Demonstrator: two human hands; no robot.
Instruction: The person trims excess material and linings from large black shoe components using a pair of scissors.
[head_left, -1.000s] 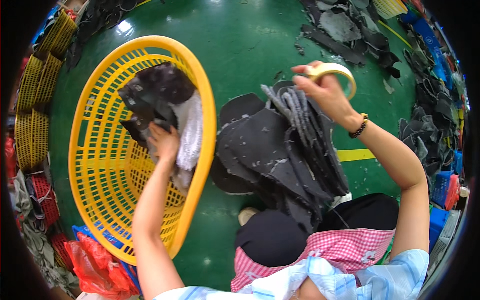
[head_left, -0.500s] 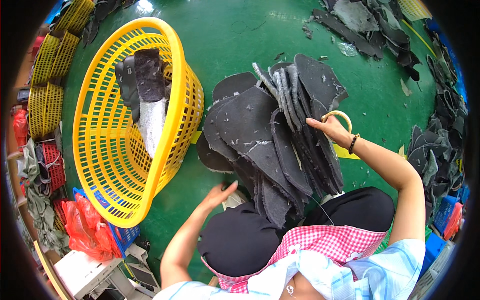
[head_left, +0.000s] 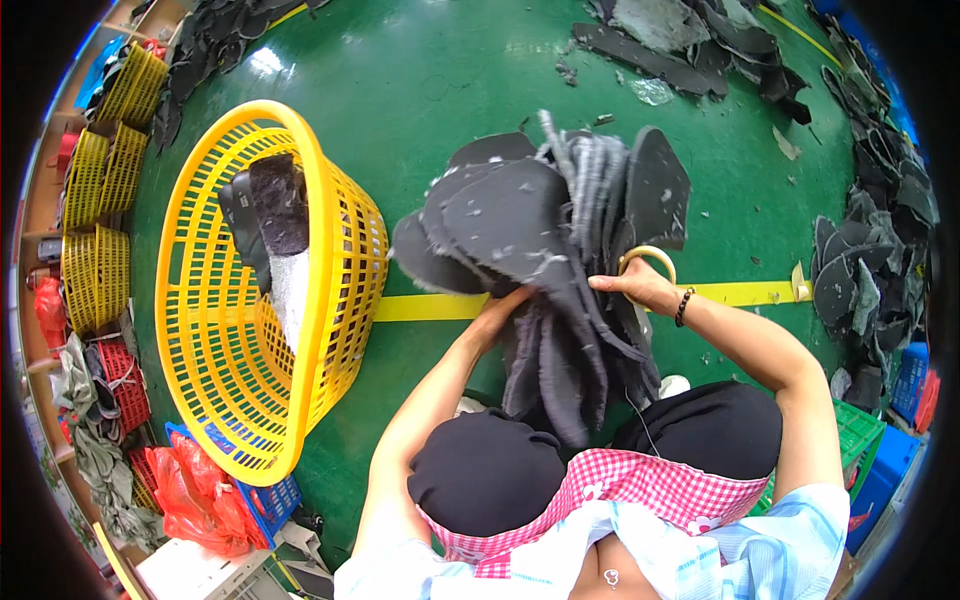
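A thick bundle of dark grey, fuzzy-edged fabric pieces (head_left: 505, 215) stands in front of my knees, its pieces fanned and partly blurred. My left hand (head_left: 503, 308) reaches into its left side and grips it low; the fingertips are hidden by the fabric. At the bundle's right side is my right hand (head_left: 645, 285), its thumb pointing left against the pieces. That hand is closed on a pale yellow loop (head_left: 652, 256) like a scissors handle; whatever joins the loop is hidden. White fluff clings to the fabric.
A large yellow plastic basket (head_left: 312, 400) stands tilted on my left, with dark and white pieces inside. Scrap piles lie at the far right (head_left: 690, 60) and along the right (head_left: 850, 270). Red bags (head_left: 195, 490) and stacked yellow baskets (head_left: 95, 280) line the left. A yellow stripe (head_left: 430, 307) crosses the green floor.
My left hand has moved up and right from beside my knee into the bundle. The bundle's pieces have shifted and their lower ends bunched together. The view has shifted, too.
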